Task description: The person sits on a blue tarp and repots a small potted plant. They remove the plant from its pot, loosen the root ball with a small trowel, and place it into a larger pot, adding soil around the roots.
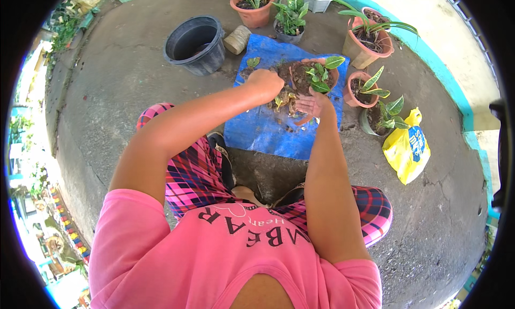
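Observation:
My left hand (265,85) is curled into a fist, knuckles up, at the left side of a heap of brown soil (290,73). Its fingertips are hidden, so whether it grips anything does not show. Palm up with fingers spread, my right hand (313,103) is just below a green leafy plant (318,76) in the soil. Part of a terracotta-coloured pot (334,80) curves around the plant's right side. Between my hands are dry, yellowed leaves (286,100). A piece of terracotta-coloured rim (303,120) shows under my right hand. All this rests on a blue plastic sheet (265,134).
A black plastic tub (195,45) and a cylindrical block (237,40) stand beyond the sheet's left side. Potted plants, including an orange pot (252,15), a tall planter (364,47) and a small pot (361,89), line the back and right. A yellow plastic bag (407,148) lies right.

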`<state>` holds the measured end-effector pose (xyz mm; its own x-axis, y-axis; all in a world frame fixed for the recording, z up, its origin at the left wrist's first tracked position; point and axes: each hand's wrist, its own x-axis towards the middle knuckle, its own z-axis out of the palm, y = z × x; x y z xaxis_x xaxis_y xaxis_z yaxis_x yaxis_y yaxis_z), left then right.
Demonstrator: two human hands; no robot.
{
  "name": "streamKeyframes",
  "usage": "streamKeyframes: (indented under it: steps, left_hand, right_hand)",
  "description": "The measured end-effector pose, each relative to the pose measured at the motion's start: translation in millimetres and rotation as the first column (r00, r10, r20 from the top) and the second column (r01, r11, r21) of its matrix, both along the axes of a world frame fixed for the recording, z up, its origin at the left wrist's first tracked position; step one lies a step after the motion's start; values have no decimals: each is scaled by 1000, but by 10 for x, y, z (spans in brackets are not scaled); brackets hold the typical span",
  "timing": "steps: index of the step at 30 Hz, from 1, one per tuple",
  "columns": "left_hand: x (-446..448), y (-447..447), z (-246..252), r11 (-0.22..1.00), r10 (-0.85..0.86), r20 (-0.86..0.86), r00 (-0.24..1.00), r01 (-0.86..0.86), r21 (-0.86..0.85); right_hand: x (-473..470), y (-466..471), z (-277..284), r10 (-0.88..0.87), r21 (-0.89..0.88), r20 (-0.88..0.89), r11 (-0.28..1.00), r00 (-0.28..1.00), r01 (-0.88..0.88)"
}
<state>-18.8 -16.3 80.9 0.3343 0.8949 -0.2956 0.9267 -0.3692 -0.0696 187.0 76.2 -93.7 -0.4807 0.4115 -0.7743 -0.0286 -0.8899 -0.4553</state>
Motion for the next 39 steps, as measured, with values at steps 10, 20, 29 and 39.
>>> streamKeyframes:
  steps: [10,20,29,39]
  left_hand:
    - [62,78,383,1000,29,56,998,-28,-6]
    - [185,77,22,998,68,78,995,-67,-20]
    - [270,13,141,994,72,108,992,-62,-89]
    - [386,-25,-88,939,326,292,899,-272,-210]
  right_hand:
    - [85,14,-298,-285,283,301,938,910,200]
    - [46,32,-124,-441,183,166,893,882,411]
    - [37,238,-390,-471,356,302,862,829,360]
    - [76,302,-660,-324,551,415,833,850,48]
